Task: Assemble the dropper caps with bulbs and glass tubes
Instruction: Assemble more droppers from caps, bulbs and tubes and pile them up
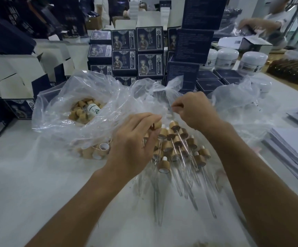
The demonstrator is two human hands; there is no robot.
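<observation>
My left hand (134, 141) grips a wooden dropper cap (157, 124) between thumb and fingertips, above a heap of assembled droppers (178, 148) with wooden collars, white bulbs and long glass tubes. My right hand (194, 109) hovers just behind the heap with thumb and forefinger pinched together at a clear plastic bag (160, 97); what it pinches is too small and blurred to tell. To the left, another clear bag (59, 111) holds loose wooden caps (81, 109) and a small white bottle (93, 108). More loose caps (96, 150) lie under its plastic.
Dark blue product boxes (136, 50) are stacked behind the bags, with open white cartons (19, 75) at the left. White jars (251, 61) stand at the back right. Stacks of paper sheets (294, 148) lie at the right. Another person's arm (257, 25) is at the far right.
</observation>
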